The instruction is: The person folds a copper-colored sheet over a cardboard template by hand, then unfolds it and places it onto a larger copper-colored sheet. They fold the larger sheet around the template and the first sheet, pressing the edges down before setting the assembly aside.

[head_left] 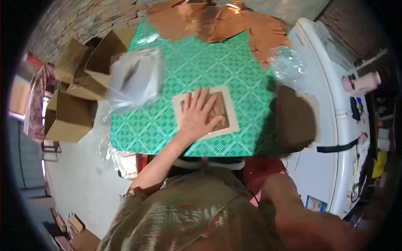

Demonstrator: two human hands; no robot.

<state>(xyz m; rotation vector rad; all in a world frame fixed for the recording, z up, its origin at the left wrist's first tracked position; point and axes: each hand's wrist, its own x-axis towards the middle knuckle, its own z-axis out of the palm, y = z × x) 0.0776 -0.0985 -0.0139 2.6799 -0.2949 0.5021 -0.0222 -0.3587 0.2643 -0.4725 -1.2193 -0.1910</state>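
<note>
My left hand (197, 115) lies flat with its fingers spread on a brown piece (222, 109), which rests on a beige card (233, 121) near the front of the green patterned table (209, 67). The palm and fingers cover much of the brown piece. My right forearm (287, 201) is low at the right, beside my body and off the table. It is blurred, and the fingers of that hand cannot be made out. A stack of clear plastic sleeves (142, 79) sits at the table's left side.
Crumpled brown sheets (217, 25) lie along the far edge. Clear plastic (288, 65) and a brown stack on card (295, 117) are at the right. Open cardboard boxes (71, 113) stand left of the table. A white appliance (326, 83) is on the right, with a pink item (362, 83) on it.
</note>
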